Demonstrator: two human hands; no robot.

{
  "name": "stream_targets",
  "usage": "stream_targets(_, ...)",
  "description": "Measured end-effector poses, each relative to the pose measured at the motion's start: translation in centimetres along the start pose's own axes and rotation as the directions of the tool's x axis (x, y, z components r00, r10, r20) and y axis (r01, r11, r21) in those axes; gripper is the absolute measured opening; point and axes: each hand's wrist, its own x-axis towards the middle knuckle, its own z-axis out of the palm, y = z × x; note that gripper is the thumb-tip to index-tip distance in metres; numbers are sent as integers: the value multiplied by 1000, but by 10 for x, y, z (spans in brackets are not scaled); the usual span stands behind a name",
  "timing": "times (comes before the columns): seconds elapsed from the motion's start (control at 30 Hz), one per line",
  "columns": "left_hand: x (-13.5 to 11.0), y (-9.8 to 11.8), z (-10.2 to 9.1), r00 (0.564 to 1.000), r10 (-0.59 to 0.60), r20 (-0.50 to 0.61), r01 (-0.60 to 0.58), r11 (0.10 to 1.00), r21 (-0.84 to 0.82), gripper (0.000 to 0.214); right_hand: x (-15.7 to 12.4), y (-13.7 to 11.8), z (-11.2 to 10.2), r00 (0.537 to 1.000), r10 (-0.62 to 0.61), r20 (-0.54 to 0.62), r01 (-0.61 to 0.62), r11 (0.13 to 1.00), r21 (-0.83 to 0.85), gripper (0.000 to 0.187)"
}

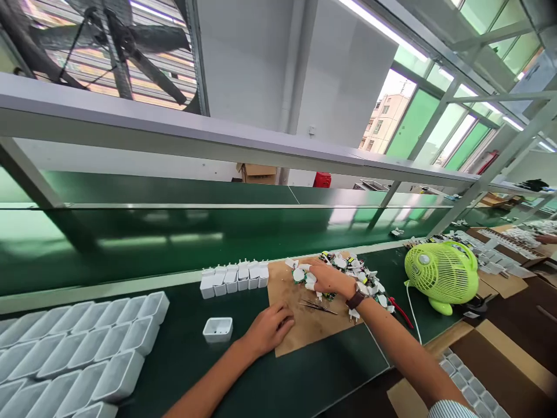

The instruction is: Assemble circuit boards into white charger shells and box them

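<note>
My right hand [328,277], with a dark-strapped watch [357,295] on its wrist, reaches over a brown paper sheet [287,342]. Its fingers are closed at a small white plastic part with a green circuit board [299,275], beside a pile of similar white parts with boards and wires [359,270]. My left hand [270,330] rests at the left edge of the paper, fingers curled in, with nothing visible in them. Tweezers [319,306] lie on the paper between my hands. A single white plastic housing [218,330] sits left of my left hand, its open side up.
Several white housings [235,280] stand in a row behind the paper. Rows of white housings [87,342] fill the left. Right of the pile are red-handled pliers [401,313] and a green fan [441,273] with a white cord. A cardboard box [513,354] stands lower right.
</note>
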Motion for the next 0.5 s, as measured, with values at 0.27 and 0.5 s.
stream_targets(0.27,-81,41,-67,966,92,-242,-13,951,310,26,32,-23,13,991,-51,-127,62,994,88,34)
stream_targets(0.5,-147,5,-105,820,-179,-544,425,827,368,58,16,-87,7,998,-45,-53,62,925,374,30)
